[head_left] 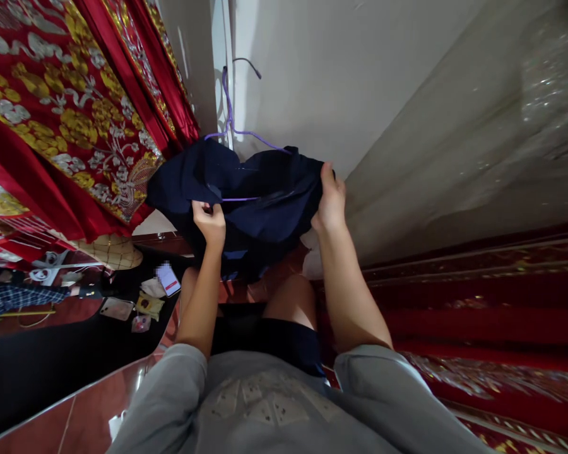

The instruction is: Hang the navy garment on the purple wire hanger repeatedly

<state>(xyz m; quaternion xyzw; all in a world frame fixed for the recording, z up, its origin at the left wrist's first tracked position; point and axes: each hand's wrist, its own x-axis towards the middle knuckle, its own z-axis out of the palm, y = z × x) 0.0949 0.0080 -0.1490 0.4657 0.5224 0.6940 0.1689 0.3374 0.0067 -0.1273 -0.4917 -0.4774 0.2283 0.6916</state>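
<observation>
A dark navy garment [269, 214] hangs on a purple wire hanger [253, 133] in front of me. The hanger's hook rises above the cloth, and a strip of its lower bar shows through the opening of the garment. My left hand [210, 221] is closed on the front edge of the cloth, near that bar. At the right end my right hand [331, 195] grips the garment's side, thumb up along the edge. The garment's lower part falls in dark folds toward my knees.
Red cloth [76, 107] with gold and silver embroidery hangs at left. Below it, a black surface [76, 353] bears a phone [168, 279], a yellow packet [150, 306] and small items. A pale wall [341, 69] stands behind; translucent sheeting [454, 157] and red fabric [478, 315] are at right.
</observation>
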